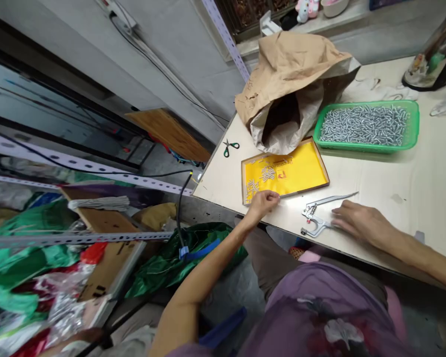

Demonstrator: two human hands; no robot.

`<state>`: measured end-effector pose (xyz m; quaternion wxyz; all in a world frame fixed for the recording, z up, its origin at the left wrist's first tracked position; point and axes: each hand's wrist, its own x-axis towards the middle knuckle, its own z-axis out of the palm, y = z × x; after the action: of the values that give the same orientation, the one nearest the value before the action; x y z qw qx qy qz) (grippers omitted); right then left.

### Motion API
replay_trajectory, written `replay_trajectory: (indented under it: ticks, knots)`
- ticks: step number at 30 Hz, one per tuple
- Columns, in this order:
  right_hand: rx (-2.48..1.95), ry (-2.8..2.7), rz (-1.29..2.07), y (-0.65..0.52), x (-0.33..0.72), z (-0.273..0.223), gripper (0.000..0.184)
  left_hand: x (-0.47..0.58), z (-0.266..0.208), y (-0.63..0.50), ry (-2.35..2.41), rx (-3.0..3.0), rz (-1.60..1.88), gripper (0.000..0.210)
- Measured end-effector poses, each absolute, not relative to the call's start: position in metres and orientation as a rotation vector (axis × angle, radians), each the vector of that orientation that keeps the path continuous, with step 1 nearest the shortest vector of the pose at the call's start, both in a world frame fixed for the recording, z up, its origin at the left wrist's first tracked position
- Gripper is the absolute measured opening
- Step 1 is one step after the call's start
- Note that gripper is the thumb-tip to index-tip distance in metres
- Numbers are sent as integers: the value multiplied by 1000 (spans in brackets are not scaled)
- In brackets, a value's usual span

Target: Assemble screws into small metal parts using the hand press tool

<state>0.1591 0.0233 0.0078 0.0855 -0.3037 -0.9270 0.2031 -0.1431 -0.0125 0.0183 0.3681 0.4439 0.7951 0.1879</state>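
My left hand [264, 204] is at the near edge of a shallow tray [308, 188] with a yellow lining. Its thumb and fingers are pinched together, and whatever is between them is too small to make out. Small silver metal pieces [268, 172] lie in the tray's left part. On the tabletop, silver hand-press pliers [315, 223] with a C-shaped jaw and a spring lie with their handles apart. My right hand [359, 220] reaches over the lower handle, fingers stretched out and a little blurred; I cannot tell whether they touch it.
A green plastic basket [416, 124] full of silver metal pieces stands behind the pliers. An open brown paper bag [293, 64] leans over the tray's back edge. Green-handled scissors [230, 146] lie to the left. A glass kettle [433, 59] stands far right. Bags and boards crowd the left.
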Motion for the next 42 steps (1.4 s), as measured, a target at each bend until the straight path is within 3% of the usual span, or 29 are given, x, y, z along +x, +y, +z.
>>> replay_trajectory:
  ticks: [5,23,40,42]
  knots:
    - [-1078,-2869,600,-15,154,-11,14,-91,11,-43,1662,814,517,8]
    - [-1119,-2887,605,-23,152,-7,16,-73,10,-30,1706,985,67,16]
    - [-1065,-2921,517,-20,154,-6,16,-74,11,-30,1653,1020,-21,15]
    - [-1053,-2881,405,-14,156,-7,27,-74,10,-32,1660,1037,-18,18]
